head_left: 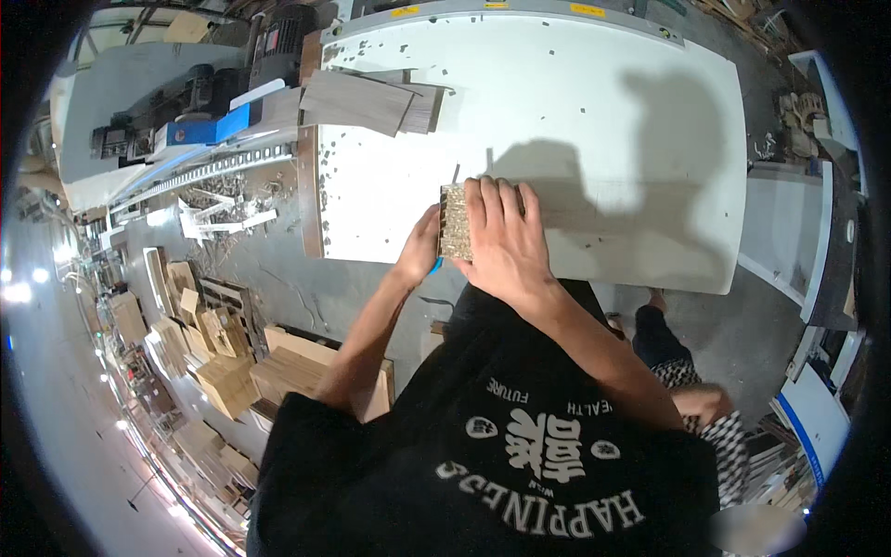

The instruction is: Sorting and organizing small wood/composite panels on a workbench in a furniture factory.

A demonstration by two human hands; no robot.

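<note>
At the near edge of the white table stands a speckled chipboard block, with dark stripes along its left side. It looks like a stack of pieces, though I cannot tell for certain. My left hand is closed against the block's left side, its fingers partly hidden. A small blue thing, too little to name, shows below that hand. Over the block's right side lies my right hand, its fingers close together and curled over the far edge. The block is held between both hands.
Grey-brown boards lie at the table's far left, with dark chips scattered around. A metal rail runs along the far edge. Left is a blue-and-grey machine; wooden offcuts sit on the floor. Another person is at my right.
</note>
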